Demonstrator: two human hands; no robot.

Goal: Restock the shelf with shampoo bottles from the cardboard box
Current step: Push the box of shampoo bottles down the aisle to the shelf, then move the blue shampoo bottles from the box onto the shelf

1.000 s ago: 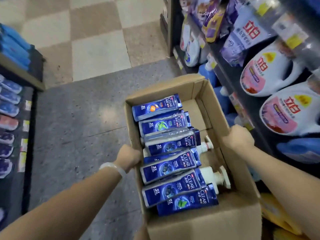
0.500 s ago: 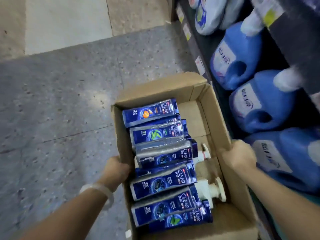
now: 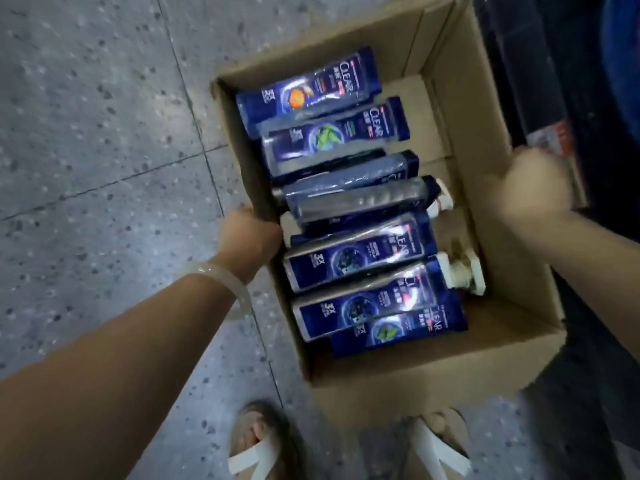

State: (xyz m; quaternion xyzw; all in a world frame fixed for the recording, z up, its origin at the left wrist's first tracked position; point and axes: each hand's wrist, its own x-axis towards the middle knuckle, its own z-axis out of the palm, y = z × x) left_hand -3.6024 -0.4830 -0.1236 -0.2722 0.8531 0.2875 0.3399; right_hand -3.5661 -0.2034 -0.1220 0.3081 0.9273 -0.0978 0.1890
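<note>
Your left arm reaches forward and slightly right, a pale bangle (image 3: 221, 282) on the wrist. Left hand (image 3: 247, 237) is clenched over the left wall of the box (image 3: 415, 375), about midway along it, fingers curled over the rim and hidden inside. Your right arm comes in from the right edge; the right hand (image 3: 530, 187) is motion-blurred, a fist at the box's right wall. It appears to grip the rim there, though the blur hides the fingers.

The box hangs between your two hands, open top toward you, flaps folded out. It is above the grey speckled floor (image 3: 86, 133), with your two sandalled feet (image 3: 258, 441) showing below its near end. Whether it touches the floor, you cannot tell from this angle.

Bottles (image 3: 353, 256) lie flat inside, stacked along the left side, crosswise, caps pointing right. The nearest ones sit just beside your left hand's knuckles. The right side of the box floor shows bare cardboard.

Count: seven dark blue bottles visible on top, some in clear wrap; more may lie under them. Two white pump heads (image 3: 462, 275) stick out to the right, one mid-box, one nearer you.

Dark shelf base (image 3: 540, 81) runs along the right, just beside the box.
</note>
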